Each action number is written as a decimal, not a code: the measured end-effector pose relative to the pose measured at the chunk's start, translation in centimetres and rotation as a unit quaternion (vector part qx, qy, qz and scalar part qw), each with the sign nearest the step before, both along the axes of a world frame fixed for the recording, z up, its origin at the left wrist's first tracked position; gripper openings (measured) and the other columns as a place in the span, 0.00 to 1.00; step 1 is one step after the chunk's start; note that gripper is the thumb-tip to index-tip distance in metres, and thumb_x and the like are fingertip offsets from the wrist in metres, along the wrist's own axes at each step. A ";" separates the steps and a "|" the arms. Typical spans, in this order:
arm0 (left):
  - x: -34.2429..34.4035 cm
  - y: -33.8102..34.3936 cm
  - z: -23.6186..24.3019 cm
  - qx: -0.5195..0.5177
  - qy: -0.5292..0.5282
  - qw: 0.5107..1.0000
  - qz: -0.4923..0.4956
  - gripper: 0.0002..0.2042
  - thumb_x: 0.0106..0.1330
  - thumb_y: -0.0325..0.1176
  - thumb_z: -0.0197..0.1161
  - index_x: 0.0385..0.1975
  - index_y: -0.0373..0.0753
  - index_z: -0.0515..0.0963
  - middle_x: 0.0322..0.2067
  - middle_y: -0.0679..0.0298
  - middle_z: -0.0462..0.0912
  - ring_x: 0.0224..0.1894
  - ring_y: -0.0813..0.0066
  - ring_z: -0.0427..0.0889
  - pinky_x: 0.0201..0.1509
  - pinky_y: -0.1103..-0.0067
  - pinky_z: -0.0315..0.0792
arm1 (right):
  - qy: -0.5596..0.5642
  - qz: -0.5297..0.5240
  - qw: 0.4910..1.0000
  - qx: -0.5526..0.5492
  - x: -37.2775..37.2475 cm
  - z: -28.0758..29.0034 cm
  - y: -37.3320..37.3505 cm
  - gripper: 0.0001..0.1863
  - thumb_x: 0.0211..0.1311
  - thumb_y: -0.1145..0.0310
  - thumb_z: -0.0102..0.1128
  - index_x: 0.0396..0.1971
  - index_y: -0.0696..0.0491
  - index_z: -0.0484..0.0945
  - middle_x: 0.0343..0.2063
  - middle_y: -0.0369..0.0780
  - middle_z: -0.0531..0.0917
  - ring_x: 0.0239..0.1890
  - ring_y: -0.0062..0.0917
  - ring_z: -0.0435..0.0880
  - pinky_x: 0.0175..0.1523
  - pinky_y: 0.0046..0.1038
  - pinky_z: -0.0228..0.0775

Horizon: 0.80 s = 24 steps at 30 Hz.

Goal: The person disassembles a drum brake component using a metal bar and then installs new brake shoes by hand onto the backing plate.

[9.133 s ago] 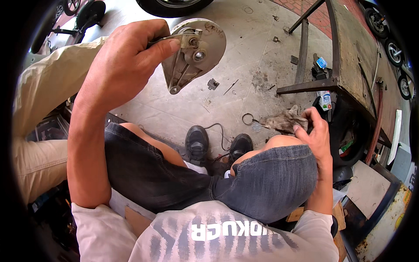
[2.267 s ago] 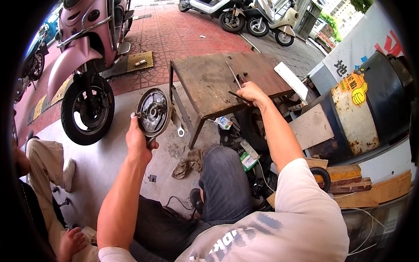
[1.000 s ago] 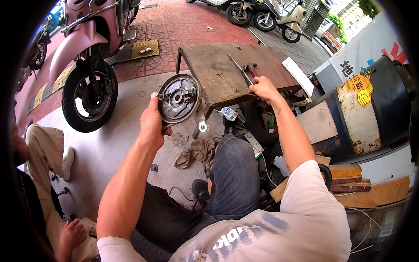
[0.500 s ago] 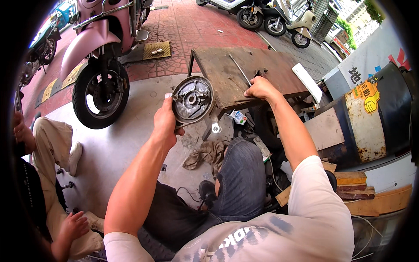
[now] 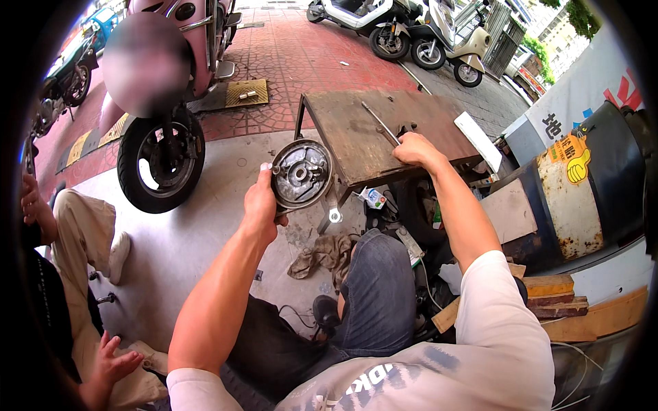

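Note:
My left hand (image 5: 259, 205) grips a round metal brake backing plate (image 5: 308, 190) by its left side, the inner face with its hub and fittings turned up. A lever with a ringed end hangs below the plate. My right hand (image 5: 417, 152) is closed at the top of the rusty metal bench (image 5: 332, 123), beside a long steel tool (image 5: 379, 118) and some small dark pieces. What its fingers hold is hidden. Below the bench a crumpled dirty rag (image 5: 319, 257) lies on the concrete by my bent knee.
A pink scooter's front wheel (image 5: 161, 171) stands left; more scooters (image 5: 428, 51) are parked behind. A co-worker's hand (image 5: 113, 359) and trousered leg are at far left. A dark drum (image 5: 610, 192), boards (image 5: 548, 294), tyre and clutter crowd my right.
Since the oldest frame I have turned the plate's inner face up and my right hand has left the rag for the bench. Over the last second my left hand moved slightly rightward in view.

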<state>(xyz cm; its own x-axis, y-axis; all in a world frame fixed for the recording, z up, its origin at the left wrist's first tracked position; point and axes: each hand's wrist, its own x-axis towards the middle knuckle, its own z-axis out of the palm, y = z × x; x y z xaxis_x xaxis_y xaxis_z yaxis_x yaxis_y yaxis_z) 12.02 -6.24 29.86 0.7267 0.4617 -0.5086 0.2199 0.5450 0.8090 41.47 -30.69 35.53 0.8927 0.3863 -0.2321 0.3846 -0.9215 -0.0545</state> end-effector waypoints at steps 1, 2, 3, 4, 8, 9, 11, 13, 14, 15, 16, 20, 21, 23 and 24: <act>0.0 0.0 0.0 -0.002 -0.001 1.000 0.010 0.25 0.81 0.60 0.45 0.38 0.43 0.77 0.23 0.69 0.79 0.18 0.78 0.72 0.13 0.76 0.62 | -0.005 0.003 1.000 -0.011 0.1 1.0 -0.6 0.24 0.51 0.64 0.59 0.47 0.58 0.87 0.51 0.56 0.87 0.57 0.51 0.84 0.61 0.45 0.76; 0.0 0.3 -0.2 -0.005 -0.001 1.000 0.015 0.24 0.81 0.60 0.47 0.39 0.44 0.76 0.22 0.69 0.78 0.17 0.77 0.72 0.13 0.75 0.62 | -0.010 0.007 1.000 -0.020 0.1 1.9 -1.2 0.23 0.50 0.65 0.59 0.47 0.57 0.88 0.51 0.55 0.87 0.57 0.51 0.84 0.61 0.46 0.76; -0.1 0.8 -0.4 -0.008 -0.001 1.000 0.019 0.23 0.80 0.60 0.48 0.41 0.45 0.76 0.22 0.69 0.76 0.16 0.76 0.71 0.13 0.75 0.62 | -0.032 0.015 0.999 -0.027 0.1 2.5 -1.6 0.23 0.51 0.64 0.59 0.46 0.56 0.88 0.50 0.54 0.87 0.57 0.51 0.84 0.61 0.47 0.76; 0.0 0.9 -0.7 -0.012 -0.002 1.000 0.020 0.22 0.80 0.59 0.49 0.43 0.45 0.75 0.21 0.70 0.75 0.16 0.75 0.70 0.14 0.74 0.62 | -0.056 0.020 0.998 -0.035 0.1 2.9 -2.5 0.22 0.51 0.64 0.58 0.46 0.55 0.88 0.49 0.53 0.87 0.56 0.52 0.84 0.60 0.48 0.76; 0.5 0.5 -0.9 -0.010 -0.001 1.000 0.003 0.26 0.80 0.61 0.46 0.37 0.42 0.77 0.22 0.69 0.77 0.17 0.77 0.70 0.13 0.75 0.62 | -0.129 -0.024 0.990 -0.051 0.6 2.5 -6.5 0.23 0.54 0.63 0.57 0.50 0.53 0.85 0.51 0.54 0.87 0.56 0.53 0.84 0.61 0.50 0.74; 1.0 0.0 -0.9 -0.017 0.001 1.000 0.002 0.26 0.80 0.61 0.47 0.37 0.42 0.77 0.22 0.69 0.77 0.17 0.76 0.70 0.13 0.74 0.62 | -0.132 -0.022 0.988 -0.076 2.2 1.3 -8.9 0.24 0.60 0.54 0.61 0.53 0.51 0.84 0.51 0.55 0.86 0.57 0.52 0.84 0.62 0.49 0.74; 1.5 -0.3 -0.9 -0.022 0.012 1.000 0.007 0.26 0.80 0.61 0.47 0.37 0.42 0.77 0.21 0.69 0.76 0.16 0.75 0.69 0.13 0.73 0.61 | -0.082 -0.023 0.994 -0.070 1.9 0.2 -10.6 0.29 0.60 0.44 0.64 0.53 0.51 0.85 0.51 0.54 0.87 0.56 0.51 0.84 0.61 0.48 0.74; 2.2 -0.3 -1.3 -0.028 0.009 1.000 0.002 0.26 0.80 0.61 0.47 0.37 0.42 0.77 0.21 0.68 0.76 0.16 0.75 0.69 0.13 0.73 0.62 | -0.001 -0.026 0.999 -0.047 1.8 -0.5 -11.7 0.41 0.52 0.31 0.71 0.57 0.48 0.85 0.50 0.53 0.87 0.56 0.49 0.85 0.61 0.45 0.74; 2.7 -0.2 -1.5 -0.032 0.007 0.999 0.000 0.26 0.80 0.61 0.48 0.37 0.42 0.77 0.21 0.68 0.76 0.15 0.74 0.69 0.13 0.73 0.62 | 0.004 -0.006 0.999 -0.043 1.9 -0.8 -12.3 0.39 0.49 0.35 0.76 0.57 0.46 0.86 0.49 0.52 0.88 0.55 0.47 0.86 0.60 0.43 0.75; 3.3 -0.2 -1.5 -0.041 0.013 0.999 0.007 0.26 0.80 0.61 0.47 0.38 0.42 0.77 0.21 0.69 0.76 0.16 0.74 0.69 0.13 0.73 0.62 | 0.005 -0.010 0.999 -0.048 2.4 -0.7 -12.6 0.39 0.48 0.36 0.77 0.55 0.49 0.86 0.47 0.53 0.88 0.54 0.49 0.86 0.59 0.43 0.75; 3.5 -0.1 -1.9 -0.054 0.012 0.998 0.011 0.26 0.80 0.61 0.47 0.38 0.42 0.77 0.21 0.69 0.76 0.16 0.74 0.69 0.13 0.73 0.62 | 0.010 -0.014 0.998 -0.057 2.3 -0.9 -12.7 0.39 0.46 0.37 0.79 0.53 0.51 0.87 0.45 0.54 0.88 0.53 0.50 0.86 0.58 0.43 0.75; 4.3 1.5 -1.7 -0.100 0.008 0.994 0.041 0.26 0.81 0.60 0.45 0.38 0.43 0.77 0.22 0.69 0.77 0.15 0.75 0.69 0.13 0.74 0.62 | -0.044 -0.028 0.996 -0.066 2.8 0.2 -10.6 0.29 0.48 0.44 0.77 0.42 0.53 0.89 0.34 0.52 0.89 0.42 0.49 0.89 0.50 0.44 0.78; 4.0 2.2 -1.8 -0.109 0.013 0.993 0.047 0.27 0.81 0.61 0.44 0.36 0.42 0.78 0.22 0.69 0.77 0.16 0.76 0.69 0.13 0.74 0.62 | -0.074 -0.006 0.995 -0.068 1.7 0.5 -9.5 0.26 0.49 0.46 0.76 0.39 0.53 0.89 0.30 0.52 0.88 0.39 0.49 0.89 0.47 0.46 0.78; 4.0 2.5 -2.1 -0.123 0.003 0.991 0.059 0.30 0.80 0.62 0.45 0.31 0.40 0.78 0.20 0.69 0.74 0.17 0.75 0.70 0.12 0.72 0.61 | -0.075 0.060 0.994 -0.047 0.6 0.0 -9.3 0.25 0.51 0.47 0.74 0.38 0.54 0.89 0.36 0.54 0.89 0.44 0.52 0.88 0.52 0.47 0.79; 3.3 2.6 -2.7 -0.121 0.017 0.988 0.092 0.31 0.79 0.64 0.45 0.33 0.40 0.78 0.20 0.69 0.71 0.18 0.74 0.69 0.14 0.72 0.61 | -0.065 0.056 0.996 -0.027 -0.8 -0.9 -8.2 0.24 0.51 0.48 0.73 0.35 0.55 0.89 0.34 0.54 0.89 0.42 0.52 0.88 0.51 0.48 0.79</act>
